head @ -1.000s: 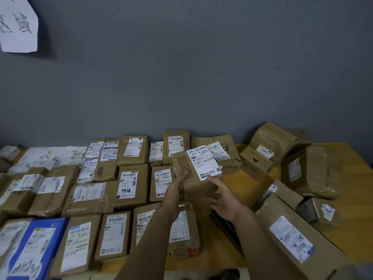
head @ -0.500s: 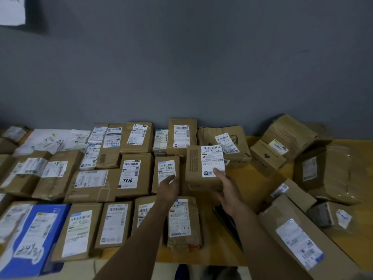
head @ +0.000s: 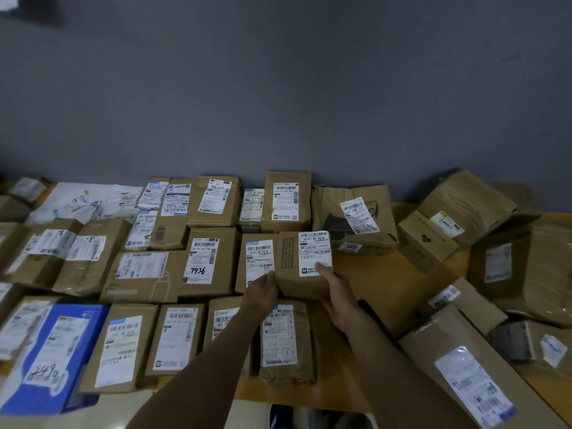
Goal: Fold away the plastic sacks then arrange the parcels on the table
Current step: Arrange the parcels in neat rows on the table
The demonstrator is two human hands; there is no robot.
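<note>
The small brown box (head: 297, 274) sits at the middle of the table (head: 380, 274), held from both sides. The left hand (head: 263, 291) curls against its near left corner, and the right hand (head: 337, 292) grips its right side with the thumb on the white label. Whether its base rests on the wood I cannot tell.

Its left face is tight against a flat labelled parcel (head: 257, 258). Behind it stand an upright carton (head: 286, 201) and a crumpled brown bag-like parcel (head: 353, 218), and a creased packet (head: 284, 342) lies just in front, between the two forearms. A dark flat thing (head: 371, 314) shows beneath the right forearm.

To the left the parcels lie in three rough rows. The front row holds six, one of them a blue box (head: 55, 351) and one partly hidden by the left arm. A box marked 7936 (head: 210, 261) lies in the middle row. White plastic mailers (head: 86, 199) lie at the back left.

To the right at least seven parcels lie in a heap, tilted and overlapping, among them a long carton (head: 464, 366) nearest the camera. A grey wall (head: 278, 88) backs the table.
</note>
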